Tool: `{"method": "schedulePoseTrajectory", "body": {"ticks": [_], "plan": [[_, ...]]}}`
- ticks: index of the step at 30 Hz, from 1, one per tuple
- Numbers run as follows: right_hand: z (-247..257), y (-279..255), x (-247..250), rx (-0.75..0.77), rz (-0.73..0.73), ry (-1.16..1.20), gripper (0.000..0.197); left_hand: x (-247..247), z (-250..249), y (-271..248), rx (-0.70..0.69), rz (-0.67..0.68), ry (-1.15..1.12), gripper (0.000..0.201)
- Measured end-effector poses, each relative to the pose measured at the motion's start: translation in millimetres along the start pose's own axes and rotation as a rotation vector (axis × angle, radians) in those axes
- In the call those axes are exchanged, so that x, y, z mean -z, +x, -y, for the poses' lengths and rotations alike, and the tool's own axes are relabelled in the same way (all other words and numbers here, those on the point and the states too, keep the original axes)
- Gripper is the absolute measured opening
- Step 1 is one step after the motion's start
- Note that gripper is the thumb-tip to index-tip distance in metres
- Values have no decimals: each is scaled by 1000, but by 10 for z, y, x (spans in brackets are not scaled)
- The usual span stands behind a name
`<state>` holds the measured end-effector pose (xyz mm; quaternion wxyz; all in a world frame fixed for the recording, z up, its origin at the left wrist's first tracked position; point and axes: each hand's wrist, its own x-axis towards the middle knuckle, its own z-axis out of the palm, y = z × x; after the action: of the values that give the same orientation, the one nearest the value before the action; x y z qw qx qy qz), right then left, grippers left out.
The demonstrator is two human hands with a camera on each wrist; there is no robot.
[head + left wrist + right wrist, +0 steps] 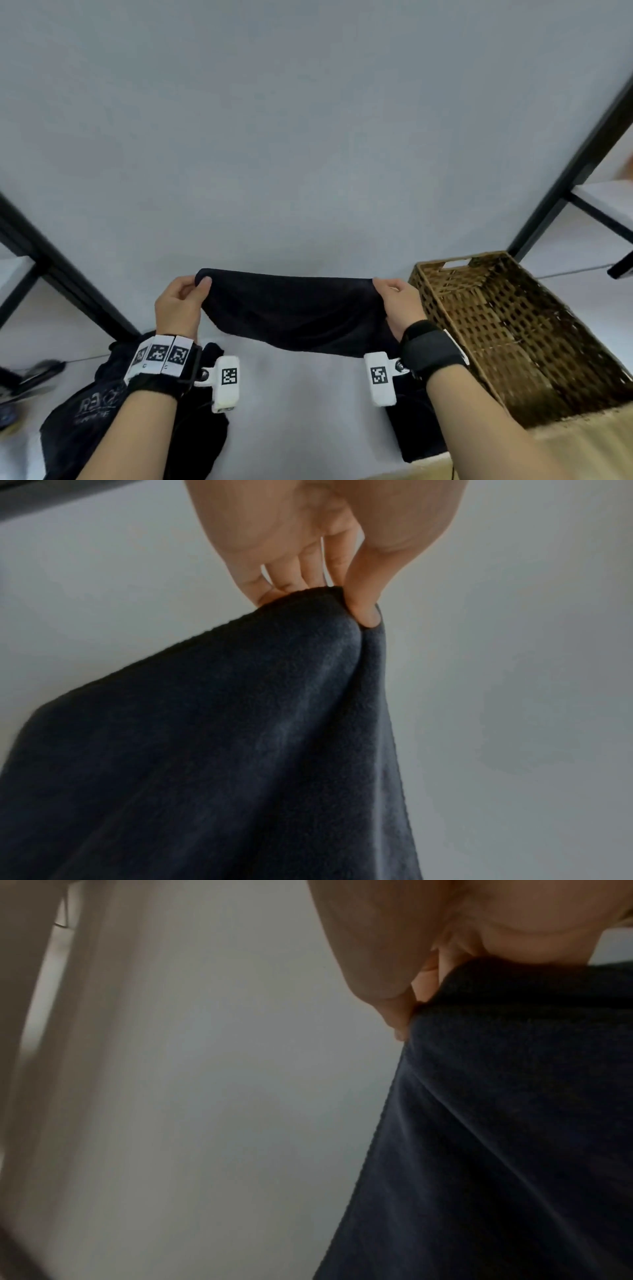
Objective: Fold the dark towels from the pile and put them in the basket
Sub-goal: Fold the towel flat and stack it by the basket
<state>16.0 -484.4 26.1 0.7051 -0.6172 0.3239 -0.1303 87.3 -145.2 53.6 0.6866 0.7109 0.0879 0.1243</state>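
At centre frame, your left hand [180, 303] and right hand [399, 306] each pinch an upper corner of the dark towel [298, 311], stretched above the table [308, 137]; the basket [513, 329] sits lower right. Uneven tension or a loosening thumb could probably drop a corner, skewing the fold.

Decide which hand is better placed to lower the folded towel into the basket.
Right, probably. The right hand pinches the dark towel beside the wicker basket; the left hand holds the far corner.
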Motion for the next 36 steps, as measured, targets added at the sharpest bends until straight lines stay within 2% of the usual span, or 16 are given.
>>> {"method": "schedulePoseTrajectory", "body": {"ticks": [5, 8, 11, 13, 15, 17, 19, 25, 31, 33, 36], "plan": [[393, 1, 78, 71, 67, 31, 4, -1, -359, 55, -74, -33, -20, 20], [496, -40, 115, 111, 94, 45, 19, 65, -516, 28, -120, -2, 153, 24], [499, -111, 144, 190, 160, -97, 28, 159, -632, -49, -180, 15, 397, 22], [467, -169, 182, 188, 238, -214, 42, 227, -685, -138, -190, -3, 515, 19], [426, -223, 232, 249, 285, -423, 44, 297, -713, -227, -202, -22, 574, 16], [390, -303, 284, 375, 323, -663, 31, 372, -724, -318, -203, -48, 592, 15], [343, -404, 325, 428, 370, -751, 28, 444, -725, -407, -194, -47, 602, 15], [269, -671, 434, 621, 411, -772, 32, 584, -696, -560, -170, 25, 525, 19], [300, -783, 535, 688, 397, -726, 41, 658, -664, -670, -177, 30, 493, 28], [323, -809, 562, 726, 443, -736, 44, 680, -660, -692, -180, 33, 493, 28], [342, -822, 584, 708, 544, -848, 39, 678, -672, -728, -211, 48, 489, 31]]}}
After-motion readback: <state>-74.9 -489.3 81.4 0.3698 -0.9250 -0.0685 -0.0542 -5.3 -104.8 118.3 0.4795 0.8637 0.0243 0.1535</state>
